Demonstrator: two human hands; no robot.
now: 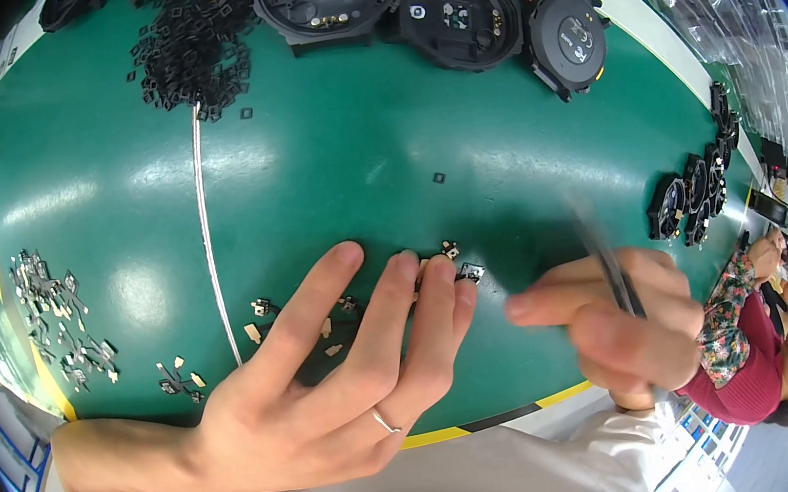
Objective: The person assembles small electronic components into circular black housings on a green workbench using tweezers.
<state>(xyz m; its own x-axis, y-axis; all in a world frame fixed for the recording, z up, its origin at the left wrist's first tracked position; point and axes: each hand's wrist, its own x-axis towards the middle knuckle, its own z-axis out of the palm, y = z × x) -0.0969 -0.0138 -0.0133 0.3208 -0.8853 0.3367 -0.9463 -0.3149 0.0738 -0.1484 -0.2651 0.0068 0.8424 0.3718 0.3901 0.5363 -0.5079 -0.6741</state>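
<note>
Near the tabletop's [335, 165] front edge, the left hand [333, 391] lies fanned wide over small parts [262, 307] — whether its fingertips press on one is hidden — while the right hand [659, 322] curls round a thin tool [603, 250] (blurred) that points toward the far edge. Light, steady fingertips and a low tool approach should keep neighbouring parts from scattering.

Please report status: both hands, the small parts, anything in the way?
Left hand spread over small tabbed parts. Right hand gripping blurred tweezers-like tool. In the way: left hand hides some parts; lone black square frame beyond.
</note>
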